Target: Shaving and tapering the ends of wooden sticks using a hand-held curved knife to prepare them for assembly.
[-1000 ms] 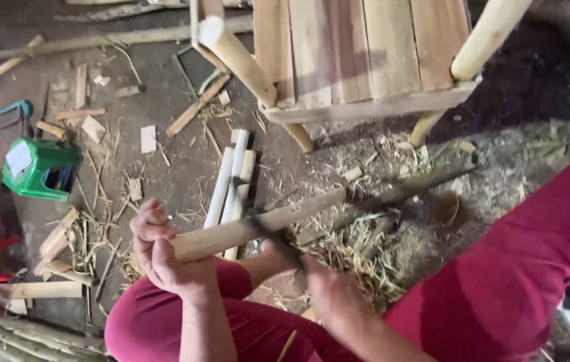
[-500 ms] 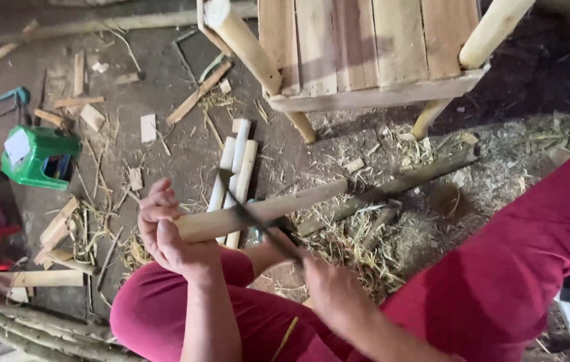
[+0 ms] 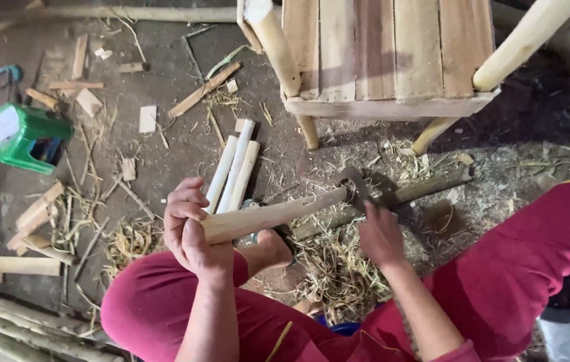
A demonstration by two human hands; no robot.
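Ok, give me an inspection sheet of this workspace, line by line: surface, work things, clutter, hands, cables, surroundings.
Surface: dark dirt floor, strewn with straw.
Work things: pale peeled wooden stick; dark curved metal blade at its far tip.
Clutter: three short pale sticks lying together, wood offcuts, shavings.
Hands: left hand in a closed grip on the stick's near end; right hand closed on the blade's handle.
Cables: nothing seen.
Surroundings: slatted wooden chair, small green plastic stool, bundled poles.

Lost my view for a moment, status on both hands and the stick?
Left hand gripping peeled stick at near end. Right hand holding blade at stick's far tip. Shavings underneath; nothing blocking.
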